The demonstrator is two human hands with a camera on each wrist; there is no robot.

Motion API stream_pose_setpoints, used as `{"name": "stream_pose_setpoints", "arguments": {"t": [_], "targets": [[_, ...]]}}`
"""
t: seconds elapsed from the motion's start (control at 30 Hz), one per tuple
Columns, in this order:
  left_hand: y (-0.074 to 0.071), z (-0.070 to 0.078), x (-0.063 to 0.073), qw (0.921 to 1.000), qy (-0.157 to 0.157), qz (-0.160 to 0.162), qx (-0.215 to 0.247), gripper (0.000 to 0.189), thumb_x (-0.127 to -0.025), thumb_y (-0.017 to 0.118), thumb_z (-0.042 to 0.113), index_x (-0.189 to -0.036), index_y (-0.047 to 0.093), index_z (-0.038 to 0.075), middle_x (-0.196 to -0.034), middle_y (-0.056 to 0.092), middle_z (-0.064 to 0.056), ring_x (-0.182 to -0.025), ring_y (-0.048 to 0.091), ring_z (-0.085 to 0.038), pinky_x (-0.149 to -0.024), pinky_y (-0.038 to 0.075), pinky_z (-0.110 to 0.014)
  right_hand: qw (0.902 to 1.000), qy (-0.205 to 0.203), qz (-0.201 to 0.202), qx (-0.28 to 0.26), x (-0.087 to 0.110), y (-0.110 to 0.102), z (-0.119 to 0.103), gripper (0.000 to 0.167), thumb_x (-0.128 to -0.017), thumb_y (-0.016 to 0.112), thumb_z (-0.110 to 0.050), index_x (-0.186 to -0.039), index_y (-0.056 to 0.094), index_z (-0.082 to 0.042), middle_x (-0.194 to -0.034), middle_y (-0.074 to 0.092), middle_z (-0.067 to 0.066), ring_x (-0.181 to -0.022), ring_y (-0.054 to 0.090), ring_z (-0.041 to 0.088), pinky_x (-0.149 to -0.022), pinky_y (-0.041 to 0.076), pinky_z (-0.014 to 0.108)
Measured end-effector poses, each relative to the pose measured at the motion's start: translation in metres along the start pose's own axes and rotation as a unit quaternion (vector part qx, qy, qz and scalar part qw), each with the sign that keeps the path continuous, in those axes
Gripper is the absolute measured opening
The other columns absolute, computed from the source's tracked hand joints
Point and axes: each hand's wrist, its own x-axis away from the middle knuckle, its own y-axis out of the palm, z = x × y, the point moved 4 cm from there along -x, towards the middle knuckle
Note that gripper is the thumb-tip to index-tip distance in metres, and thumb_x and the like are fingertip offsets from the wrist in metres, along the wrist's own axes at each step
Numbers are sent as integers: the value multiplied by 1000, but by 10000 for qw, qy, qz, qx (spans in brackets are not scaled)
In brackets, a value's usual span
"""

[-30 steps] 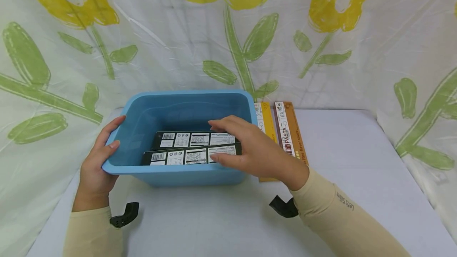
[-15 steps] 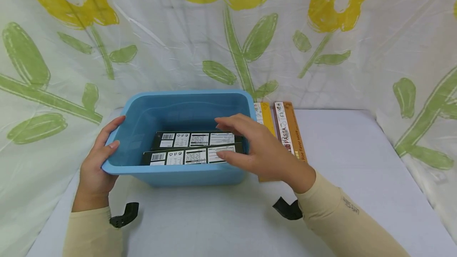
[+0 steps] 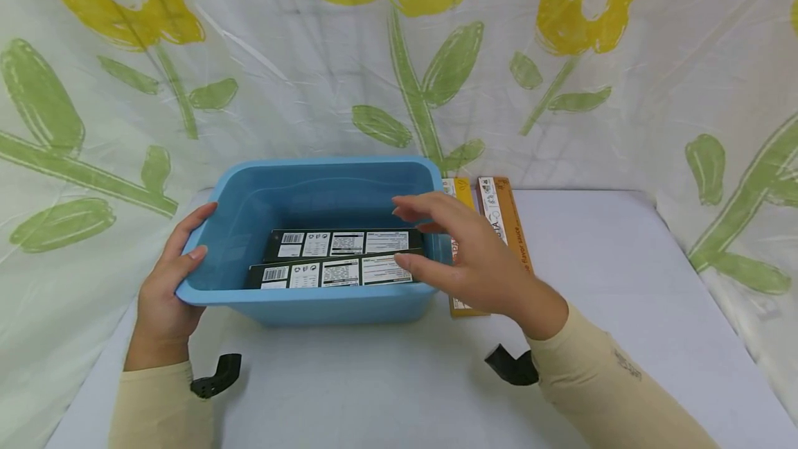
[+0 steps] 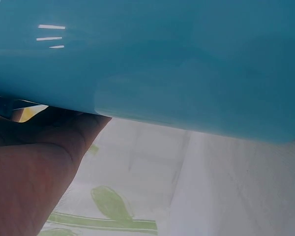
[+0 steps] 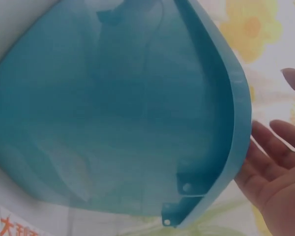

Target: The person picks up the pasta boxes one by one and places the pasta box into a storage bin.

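Observation:
A light blue plastic bin stands on the table. My left hand grips its left rim, thumb over the top edge; from below, the left wrist view shows that hand against the bin's outer wall. Two black boxes with white label panels and barcodes lie side by side inside, the nearer one slightly slanted. My right hand hovers above the right rim, thumb and fingers spread apart, holding nothing. In the right wrist view its fingers appear right at the bin's rim.
Right of the bin lie a yellow box and a brown pasta box, both partly hidden by my right hand and arm. A white cloth covers the table. Behind hangs a flower-printed curtain.
My right hand has drawn back to the right, from over the black boxes to the bin's right rim. The left hand, bin and boxes have stayed in place.

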Motion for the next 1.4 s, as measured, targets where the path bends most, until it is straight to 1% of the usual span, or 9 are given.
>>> {"name": "stream_pose_setpoints", "arguments": {"t": [0.23, 0.43, 0.53, 0.7, 0.77, 0.87, 1.03, 1.17, 1.4], "targets": [[-1, -2, 0, 10000, 7, -4, 4, 65, -106, 41, 25, -171, 38, 28, -178, 14, -1, -156, 13, -39, -109, 21, -61, 9996, -109, 266, -73, 6, -8, -2, 61, -95, 82, -2, -152, 59, -4, -139, 65, 5, -128, 63, 22, -102, 54, 45], [-2, -2, -1, 10000, -7, -5, 20, 66, -106, 42, 25, -171, 37, 28, -178, 14, -1, -156, 13, -39, -108, 23, -59, 9993, -47, 380, -37, 12, -16, 0, 62, -95, 82, -1, -152, 59, -4, -140, 65, 4, -130, 61, 23, -102, 54, 49], [-2, -2, -1, 10000, -9, 1, 4, 65, -106, 42, 26, -171, 37, 28, -178, 14, -1, -156, 13, -39, -110, 23, -60, 9990, -44, 435, -9, 16, -19, 2, 62, -94, 82, 0, -152, 60, -4, -141, 65, 3, -131, 60, 23, -101, 54, 49], [-1, -1, 0, 10000, 5, 12, -10, 65, -106, 42, 25, -171, 38, 27, -177, 15, 0, -156, 13, -38, -109, 22, -60, 9986, 56, 531, 28, 21, -23, 4, 62, -94, 81, 3, -151, 59, -4, -140, 66, 3, -130, 61, 28, -100, 55, 50], [-1, -1, 0, 10000, 11, 6, 8, 65, -106, 41, 25, -171, 38, 27, -177, 15, 0, -156, 13, -38, -109, 22, -60, 9982, 113, 590, 90, 24, -25, 5, 62, -93, 81, 3, -151, 59, -3, -139, 66, 5, -129, 62, 30, -100, 55, 48], [-1, -1, 0, 10000, 11, -8, 28, 65, -106, 41, 25, -171, 38, 27, -177, 15, 0, -157, 13, -38, -111, 20, -62, 9970, 222, 713, 189, 29, -29, 7, 62, -93, 81, 3, -151, 60, -3, -138, 67, 7, -128, 62, 28, -101, 55, 43], [0, 0, 0, 10000, 26, -41, 31, 65, -106, 41, 24, -171, 38, 26, -177, 15, 0, -157, 13, -38, -113, 16, -65, 9945, 432, 913, 270, 42, -34, 15, 60, -93, 80, 4, -149, 61, -2, -137, 67, 3, -126, 63, 27, -100, 55, 36], [1, 0, 0, 9999, 54, -78, 41, 65, -106, 40, 24, -171, 37, 26, -177, 15, -1, -157, 13, -38, -113, 18, -63, 9928, 591, 1008, 269, 53, -37, 24, 60, -92, 80, 6, -149, 61, -2, -138, 66, 5, -125, 63, 31, -99, 55, 35], [1, 0, 1, 9999, 75, -78, 37, 65, -106, 40, 24, -171, 37, 25, -177, 15, -1, -157, 14, -38, -110, 22, -60, 9900, 854, 1100, 218, 69, -39, 36, 57, -94, 77, 7, -148, 61, -3, -139, 65, 8, -124, 63, 25, -98, 54, 31]]}}
